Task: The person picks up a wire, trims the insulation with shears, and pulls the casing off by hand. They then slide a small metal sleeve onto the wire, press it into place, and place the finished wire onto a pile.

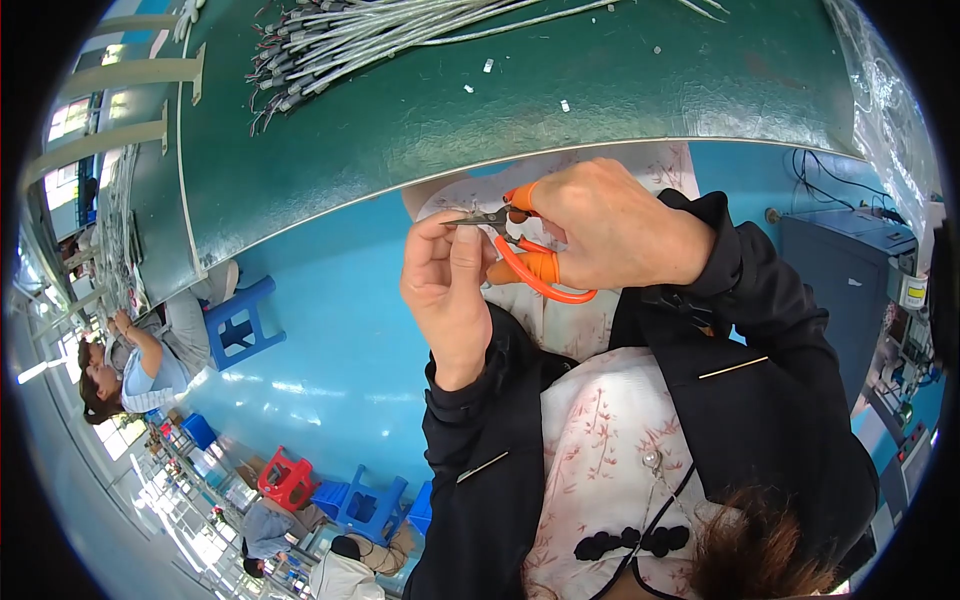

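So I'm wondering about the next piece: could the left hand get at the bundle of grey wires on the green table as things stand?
Probably yes. The left hand is pinching something small at the tip of the orange-handled scissors, so it would have to let go first. Nothing lies on the green table between it and the wire bundle.

both hands [530, 255] raised, fingers pinched

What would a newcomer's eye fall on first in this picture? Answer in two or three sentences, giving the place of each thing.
First, the orange-handled scissors at the centre, gripped by the right hand with the blades pointing at the fingertips of the left hand, which pinch something too small to make out. Next, the bundle of grey wires lying at the top on the green table. Last, the bright blue floor with blue and red stools at lower left.
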A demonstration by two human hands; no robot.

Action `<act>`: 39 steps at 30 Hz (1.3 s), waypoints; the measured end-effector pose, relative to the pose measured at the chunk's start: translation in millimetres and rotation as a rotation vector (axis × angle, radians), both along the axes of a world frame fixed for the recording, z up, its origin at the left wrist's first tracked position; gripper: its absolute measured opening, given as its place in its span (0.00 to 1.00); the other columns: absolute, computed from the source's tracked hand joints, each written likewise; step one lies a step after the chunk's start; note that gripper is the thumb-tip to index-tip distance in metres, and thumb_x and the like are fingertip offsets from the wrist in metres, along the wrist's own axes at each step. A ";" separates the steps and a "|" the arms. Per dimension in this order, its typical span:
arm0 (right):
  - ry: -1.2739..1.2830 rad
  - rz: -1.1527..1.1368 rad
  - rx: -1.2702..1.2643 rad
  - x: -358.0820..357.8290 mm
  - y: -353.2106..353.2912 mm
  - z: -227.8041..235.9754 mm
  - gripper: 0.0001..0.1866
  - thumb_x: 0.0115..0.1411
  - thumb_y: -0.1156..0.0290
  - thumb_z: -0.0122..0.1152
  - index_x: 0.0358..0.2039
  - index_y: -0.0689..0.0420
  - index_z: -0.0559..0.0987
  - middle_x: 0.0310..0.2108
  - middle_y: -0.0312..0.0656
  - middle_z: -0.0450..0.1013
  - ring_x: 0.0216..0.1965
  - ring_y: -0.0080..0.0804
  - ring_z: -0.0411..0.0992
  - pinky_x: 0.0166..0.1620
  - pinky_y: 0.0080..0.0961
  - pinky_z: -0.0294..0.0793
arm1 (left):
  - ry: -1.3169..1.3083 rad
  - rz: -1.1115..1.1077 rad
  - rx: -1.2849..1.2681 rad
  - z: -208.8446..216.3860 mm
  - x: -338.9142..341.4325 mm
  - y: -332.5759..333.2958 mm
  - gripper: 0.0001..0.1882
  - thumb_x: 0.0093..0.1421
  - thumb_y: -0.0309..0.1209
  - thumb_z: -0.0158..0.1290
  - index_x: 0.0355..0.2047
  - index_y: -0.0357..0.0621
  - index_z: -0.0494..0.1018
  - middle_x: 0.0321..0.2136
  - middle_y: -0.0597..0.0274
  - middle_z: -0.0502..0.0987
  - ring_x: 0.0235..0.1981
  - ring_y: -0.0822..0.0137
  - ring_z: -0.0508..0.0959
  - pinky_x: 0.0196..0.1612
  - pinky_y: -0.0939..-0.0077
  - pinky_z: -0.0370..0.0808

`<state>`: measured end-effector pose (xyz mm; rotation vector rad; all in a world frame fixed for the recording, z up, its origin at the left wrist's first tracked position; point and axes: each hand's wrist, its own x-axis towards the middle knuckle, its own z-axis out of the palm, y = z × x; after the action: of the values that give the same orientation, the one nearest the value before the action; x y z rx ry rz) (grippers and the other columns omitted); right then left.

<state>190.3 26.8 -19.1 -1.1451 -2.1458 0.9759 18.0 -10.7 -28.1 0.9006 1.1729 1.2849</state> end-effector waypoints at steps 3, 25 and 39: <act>0.043 0.012 0.053 -0.8 2.2 2.4 0.17 0.46 0.64 0.64 0.28 0.68 0.75 0.17 0.51 0.68 0.19 0.50 0.69 0.23 0.36 0.66 | 0.008 -0.002 0.013 0.8 -0.3 -0.4 0.06 0.62 0.24 0.49 0.39 0.39 0.70 0.24 0.66 0.73 0.25 0.80 0.70 0.25 0.86 0.61; -0.012 0.051 0.110 1.2 6.8 4.2 0.18 0.45 0.65 0.65 0.31 0.66 0.77 0.16 0.48 0.68 0.19 0.46 0.70 0.23 0.32 0.68 | -0.004 -0.030 0.015 7.0 -2.1 -3.5 0.06 0.63 0.24 0.48 0.40 0.37 0.70 0.20 0.68 0.70 0.21 0.80 0.65 0.24 0.85 0.58; -0.043 0.080 0.053 3.8 10.3 8.6 0.20 0.45 0.60 0.68 0.32 0.64 0.78 0.17 0.47 0.70 0.19 0.43 0.70 0.23 0.32 0.67 | -0.030 -0.080 0.033 7.0 -9.1 -3.5 0.06 0.63 0.24 0.49 0.40 0.37 0.70 0.21 0.67 0.71 0.22 0.79 0.66 0.25 0.84 0.60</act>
<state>194.1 37.1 -10.5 -1.0708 -2.2534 0.9310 8.8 -14.2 -21.1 0.9402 1.0849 1.2522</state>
